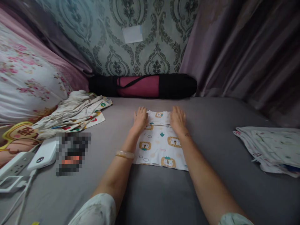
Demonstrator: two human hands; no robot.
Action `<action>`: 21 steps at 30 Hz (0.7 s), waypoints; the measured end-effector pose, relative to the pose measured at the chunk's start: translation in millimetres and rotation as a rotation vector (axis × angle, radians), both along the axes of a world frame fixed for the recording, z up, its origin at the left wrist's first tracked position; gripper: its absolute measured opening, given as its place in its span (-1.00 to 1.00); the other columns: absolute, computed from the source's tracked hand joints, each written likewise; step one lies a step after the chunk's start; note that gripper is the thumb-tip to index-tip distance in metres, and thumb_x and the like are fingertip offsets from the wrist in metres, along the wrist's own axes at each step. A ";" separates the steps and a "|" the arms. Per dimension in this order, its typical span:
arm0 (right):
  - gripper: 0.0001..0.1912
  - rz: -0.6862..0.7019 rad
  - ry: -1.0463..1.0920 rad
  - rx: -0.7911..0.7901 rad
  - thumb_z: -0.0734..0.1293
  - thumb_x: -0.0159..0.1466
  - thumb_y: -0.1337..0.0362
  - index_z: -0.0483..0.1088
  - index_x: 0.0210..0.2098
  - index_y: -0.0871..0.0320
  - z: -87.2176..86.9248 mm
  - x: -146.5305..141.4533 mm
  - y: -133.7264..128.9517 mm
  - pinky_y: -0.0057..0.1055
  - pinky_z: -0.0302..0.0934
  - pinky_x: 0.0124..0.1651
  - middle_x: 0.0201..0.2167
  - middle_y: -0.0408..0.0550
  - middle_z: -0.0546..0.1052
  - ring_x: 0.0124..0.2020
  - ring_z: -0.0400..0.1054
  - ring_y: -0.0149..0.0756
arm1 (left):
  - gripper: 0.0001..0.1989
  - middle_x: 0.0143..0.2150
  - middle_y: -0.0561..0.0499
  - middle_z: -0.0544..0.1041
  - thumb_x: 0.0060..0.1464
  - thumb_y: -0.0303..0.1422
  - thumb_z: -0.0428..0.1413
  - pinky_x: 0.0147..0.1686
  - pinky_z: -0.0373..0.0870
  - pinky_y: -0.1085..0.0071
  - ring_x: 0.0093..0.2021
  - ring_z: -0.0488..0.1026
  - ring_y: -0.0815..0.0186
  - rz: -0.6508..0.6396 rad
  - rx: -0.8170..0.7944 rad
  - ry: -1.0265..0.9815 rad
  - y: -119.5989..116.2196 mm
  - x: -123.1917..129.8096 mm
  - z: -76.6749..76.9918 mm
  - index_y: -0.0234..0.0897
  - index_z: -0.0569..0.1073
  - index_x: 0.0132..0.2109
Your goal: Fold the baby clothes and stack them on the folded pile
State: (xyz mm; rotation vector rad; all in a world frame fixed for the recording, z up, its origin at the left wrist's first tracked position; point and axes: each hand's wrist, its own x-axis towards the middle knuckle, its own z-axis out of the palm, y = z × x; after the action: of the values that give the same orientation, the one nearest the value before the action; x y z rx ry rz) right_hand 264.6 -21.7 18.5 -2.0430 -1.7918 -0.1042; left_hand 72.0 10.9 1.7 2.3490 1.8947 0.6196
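Observation:
A white cloth point(161, 145) printed with orange lion faces and green leaves lies flat on the grey sheet in front of me. Its far end is folded over toward me, making a narrow doubled band. My left hand point(141, 118) rests on the left end of that band, fingers pointing away and laid out. On the band's right end lies my right hand point(178, 119), its fingers also extended and slightly blurred. Both palms face down, and the band's middle shows between them.
A heap of crumpled cloths point(77, 111) lies at the left, near a white power bank point(44, 153) and a power strip point(16, 165) with cables. Folded cloths point(269, 147) sit at the right. A black and pink bag point(140, 86) lies along the wall.

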 end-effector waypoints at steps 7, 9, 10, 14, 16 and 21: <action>-0.45 0.352 -0.077 -0.122 -0.05 0.41 0.19 0.06 0.35 0.13 -21.0 -33.1 2.5 -0.02 -0.38 0.36 0.38 -0.08 0.06 0.40 -0.22 -0.12 | -0.51 0.36 -0.08 0.19 0.31 -0.30 -0.26 0.35 -0.20 0.05 0.39 -0.03 0.13 -0.141 -0.009 0.144 -13.1 30.4 -13.6 -0.31 0.19 0.30; -0.44 0.355 -0.082 -0.185 -0.07 0.41 0.19 0.04 0.36 0.14 -23.5 -34.3 1.9 -0.01 -0.38 0.37 0.38 -0.09 0.05 0.40 -0.21 -0.14 | -0.48 0.38 -0.08 0.15 0.31 -0.27 -0.27 0.35 -0.19 0.06 0.40 -0.04 0.11 -0.127 -0.052 0.162 -11.9 29.3 -17.6 -0.31 0.15 0.33; -0.43 0.358 -0.083 -0.217 -0.08 0.41 0.19 0.02 0.36 0.14 -23.8 -34.2 1.8 -0.02 -0.38 0.37 0.38 -0.10 0.04 0.40 -0.21 -0.15 | -0.47 0.39 -0.08 0.13 0.31 -0.25 -0.28 0.34 -0.18 0.06 0.40 -0.05 0.10 -0.122 -0.079 0.166 -11.0 28.4 -18.7 -0.30 0.13 0.34; -0.42 0.354 -0.089 -0.280 -0.09 0.40 0.20 -0.02 0.38 0.14 -22.1 -33.4 2.2 -0.02 -0.37 0.37 0.39 -0.12 -0.01 0.40 -0.22 -0.18 | -0.45 0.40 -0.04 0.08 0.31 -0.22 -0.30 0.34 -0.17 0.04 0.40 -0.07 0.10 -0.106 -0.145 0.177 -8.9 27.4 -18.0 -0.25 0.10 0.36; -0.42 0.354 -0.091 -0.279 -0.08 0.39 0.21 -0.01 0.37 0.14 -20.9 -33.3 1.9 -0.03 -0.36 0.37 0.39 -0.12 0.00 0.40 -0.21 -0.18 | -0.46 0.40 -0.04 0.09 0.30 -0.23 -0.29 0.34 -0.17 0.03 0.40 -0.06 0.10 -0.107 -0.147 0.180 -9.7 28.1 -15.7 -0.24 0.11 0.36; -0.44 0.258 -0.110 -0.179 -0.06 0.40 0.19 0.05 0.35 0.13 -21.1 -29.0 0.3 0.02 -0.40 0.35 0.39 -0.02 0.01 0.40 -0.23 -0.12 | -0.45 0.38 -0.08 0.15 0.29 -0.17 -0.25 0.34 -0.17 0.05 0.39 -0.04 0.09 -0.065 -0.008 0.155 -11.5 23.9 -11.9 -0.27 0.17 0.33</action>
State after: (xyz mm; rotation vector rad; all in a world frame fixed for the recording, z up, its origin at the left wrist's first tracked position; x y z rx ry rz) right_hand 235.6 -21.5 -2.6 -1.9344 -2.1875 0.0208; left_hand 95.9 -0.6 -10.2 2.5094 1.8657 0.4350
